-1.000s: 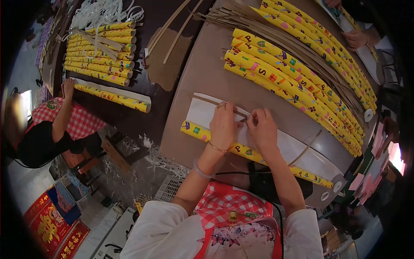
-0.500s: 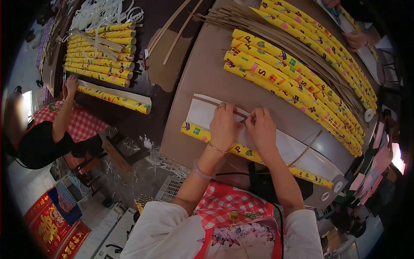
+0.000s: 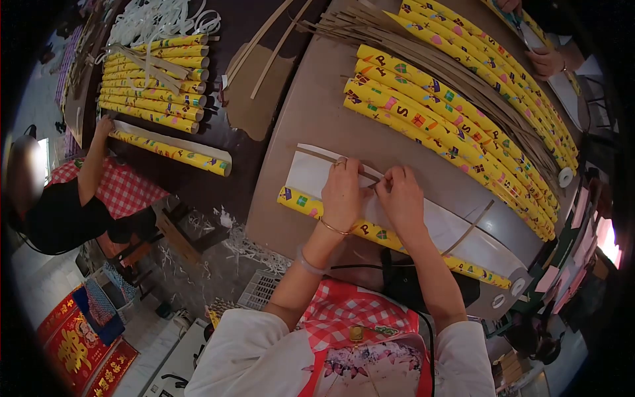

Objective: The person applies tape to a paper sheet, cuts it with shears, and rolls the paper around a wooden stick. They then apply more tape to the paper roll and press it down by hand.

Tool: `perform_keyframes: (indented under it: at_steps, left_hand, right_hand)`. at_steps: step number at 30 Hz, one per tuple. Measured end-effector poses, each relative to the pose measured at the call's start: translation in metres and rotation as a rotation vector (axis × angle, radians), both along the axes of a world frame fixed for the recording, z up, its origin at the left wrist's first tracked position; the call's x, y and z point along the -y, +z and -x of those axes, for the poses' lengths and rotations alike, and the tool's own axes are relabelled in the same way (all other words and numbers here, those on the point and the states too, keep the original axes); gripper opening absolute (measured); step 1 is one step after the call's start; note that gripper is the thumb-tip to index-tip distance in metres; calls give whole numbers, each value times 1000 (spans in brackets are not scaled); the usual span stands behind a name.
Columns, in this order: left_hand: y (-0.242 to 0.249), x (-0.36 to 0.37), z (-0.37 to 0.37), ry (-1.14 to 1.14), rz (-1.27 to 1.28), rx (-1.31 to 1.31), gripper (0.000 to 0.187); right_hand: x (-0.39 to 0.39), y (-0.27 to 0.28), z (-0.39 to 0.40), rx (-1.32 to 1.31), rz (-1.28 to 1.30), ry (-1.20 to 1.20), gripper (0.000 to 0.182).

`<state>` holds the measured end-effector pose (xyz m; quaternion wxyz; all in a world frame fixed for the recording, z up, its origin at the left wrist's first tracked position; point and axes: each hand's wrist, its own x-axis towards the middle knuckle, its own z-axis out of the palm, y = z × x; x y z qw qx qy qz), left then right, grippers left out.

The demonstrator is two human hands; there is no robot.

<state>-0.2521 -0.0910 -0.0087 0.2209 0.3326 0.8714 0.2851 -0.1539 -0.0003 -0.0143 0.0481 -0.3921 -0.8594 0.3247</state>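
A partly unrolled yellow patterned paper roll (image 3: 301, 201) lies across the table before me, its white underside (image 3: 307, 173) facing up. My left hand (image 3: 344, 192) rests over the sheet, its fingertips closed on a thin brown strip (image 3: 319, 155) that runs along the sheet's far edge. Close beside it, my right hand (image 3: 400, 195) pinches at the same strip, fingers bent together. Another brown strip (image 3: 471, 233) crosses the right part of the sheet. Between the two hands the strip is partly hidden by the fingers.
Yellow rolls (image 3: 423, 122) and many brown strips (image 3: 370, 33) lie beyond my hands. At the left, a person (image 3: 59, 215) touches a roll (image 3: 175, 151) near stacked rolls (image 3: 155, 83). A co-worker's hand (image 3: 548, 63) is at the upper right. White rings (image 3: 518, 286) lie at the table corner.
My hands have barely moved. The person at the left has shifted slightly, with the hand moved toward the roll's left end. The co-worker's hands at the upper right have shifted a little.
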Motion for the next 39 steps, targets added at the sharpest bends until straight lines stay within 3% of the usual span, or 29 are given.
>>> perform_keyframes:
  at_steps: [21, 27, 32, 39]
  left_hand:
    - [2, 0, 0, 9, 19, 37, 47]
    - [-1, 0, 0, 10, 6, 30, 47]
    - [2, -1, 0, 0, 9, 30, 47]
    - [0, 0, 0, 6, 9, 34, 47]
  right_hand:
    - [1, 3, 0, 61, -33, -22, 11]
    - [-5, 10, -19, -187, 140, -37, 12]
    - [2, 1, -22, -227, -72, 44, 13]
    - [3, -7, -20, -133, -103, 85, 14]
